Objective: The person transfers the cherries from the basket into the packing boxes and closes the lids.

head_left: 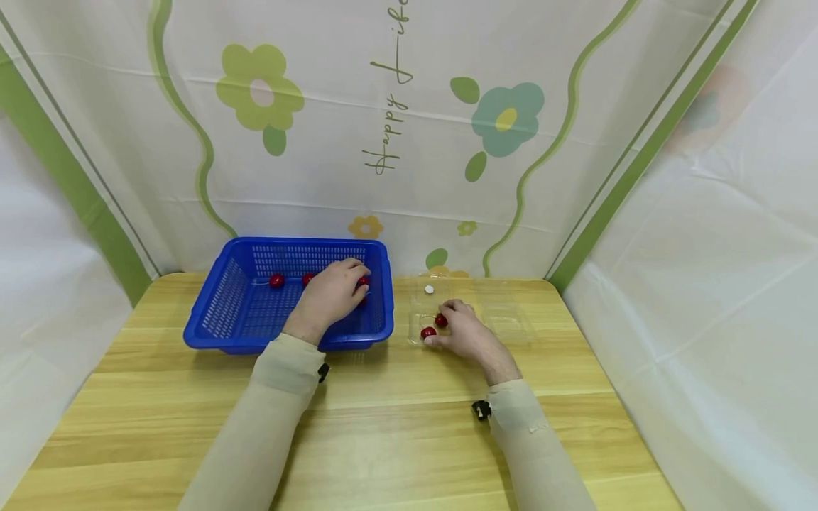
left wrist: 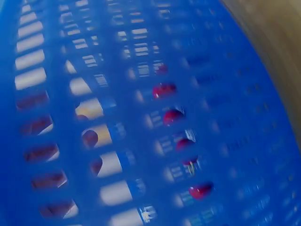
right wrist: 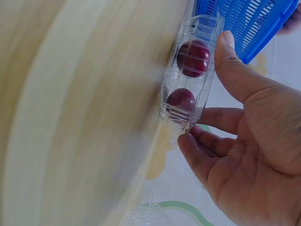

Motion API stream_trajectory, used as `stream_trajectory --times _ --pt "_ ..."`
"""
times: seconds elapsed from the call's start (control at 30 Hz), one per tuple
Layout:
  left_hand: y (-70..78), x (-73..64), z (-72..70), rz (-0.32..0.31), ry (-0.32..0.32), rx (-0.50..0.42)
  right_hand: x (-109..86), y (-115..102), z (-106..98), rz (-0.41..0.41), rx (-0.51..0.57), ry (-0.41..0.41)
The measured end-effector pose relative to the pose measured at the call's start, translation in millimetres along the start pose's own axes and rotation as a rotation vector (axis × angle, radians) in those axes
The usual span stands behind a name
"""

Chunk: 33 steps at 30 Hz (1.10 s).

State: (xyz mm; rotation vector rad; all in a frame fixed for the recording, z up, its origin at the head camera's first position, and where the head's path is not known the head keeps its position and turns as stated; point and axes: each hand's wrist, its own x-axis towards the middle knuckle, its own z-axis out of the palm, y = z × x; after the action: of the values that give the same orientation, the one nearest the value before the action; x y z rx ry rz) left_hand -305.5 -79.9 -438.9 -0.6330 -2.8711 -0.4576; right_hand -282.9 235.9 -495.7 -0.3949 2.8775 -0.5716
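My left hand (head_left: 329, 294) reaches into the right side of a blue basket (head_left: 300, 242), its curved fingers around a red cherry (head_left: 363, 281); whether they pinch it I cannot tell. Other cherries (head_left: 276, 281) lie on the basket floor, and the left wrist view shows several (left wrist: 202, 190) through the slotted wall. On the right, my right hand (head_left: 469, 333) grips the edge of a clear plastic box (right wrist: 203, 27), thumb along one side and fingertips at its corner. Inside that box sit two cherries (right wrist: 193, 58), side by side close to the fingers.
The box's clear lid (head_left: 509, 323) lies folded out to the right, on the wooden table (head_left: 409, 440). A small white round piece (head_left: 429, 289) shows at the box's far end. Behind the table hangs a flower-printed curtain (head_left: 422, 177), with white sheets at both sides.
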Motion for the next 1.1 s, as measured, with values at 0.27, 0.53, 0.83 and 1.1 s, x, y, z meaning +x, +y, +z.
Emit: stream_trajectory --times 0.27,0.53,0.83,1.1 --pt "-25.1 -5.3 -5.4 -0.050 -0.007 -0.017 0.3 0 0 0.001 0.000 -0.002" --pt "-48.6 -14.3 -10.6 -0.112 -0.039 -0.030 -0.2 0 0 0.008 -0.002 -0.008" --pt "-71.4 -24.1 -15.3 -0.182 -0.059 -0.028 -1.0 -1 -1 0.003 -0.001 -0.005" --pt "-84.4 -33.1 -21.2 -0.241 -0.104 -0.042 -0.5 -1 -1 0.003 0.000 -0.005"
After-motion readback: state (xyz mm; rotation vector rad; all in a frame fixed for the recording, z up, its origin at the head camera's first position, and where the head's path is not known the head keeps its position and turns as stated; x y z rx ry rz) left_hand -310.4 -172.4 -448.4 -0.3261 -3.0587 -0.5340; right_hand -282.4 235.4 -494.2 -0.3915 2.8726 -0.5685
